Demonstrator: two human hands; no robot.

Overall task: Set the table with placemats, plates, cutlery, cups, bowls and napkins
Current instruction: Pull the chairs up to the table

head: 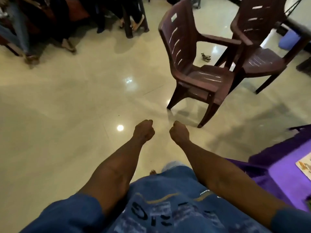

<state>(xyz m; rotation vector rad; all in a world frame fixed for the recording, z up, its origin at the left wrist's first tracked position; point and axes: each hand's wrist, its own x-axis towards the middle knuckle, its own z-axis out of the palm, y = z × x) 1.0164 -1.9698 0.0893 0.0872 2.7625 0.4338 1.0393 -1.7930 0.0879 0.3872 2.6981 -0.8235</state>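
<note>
Upper left: seated persons' legs (67, 42) on glossy cream tiled floor (67, 101); centre: left hand (144, 132) and right hand (179, 134) both fisted, empty; upper right: two brown plastic armchairs (198, 68); lower right: purple-clothed table (282, 175) bearing one printed placemat (305, 165); judged barely begun, remaining settings unseen.

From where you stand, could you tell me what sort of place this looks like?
Probably a dining hall or a home's eating area. Two brown plastic armchairs stand on a glossy tiled floor, a table with a purple cloth sits at the right, and other people's legs show beside furniture at the top left.
</note>
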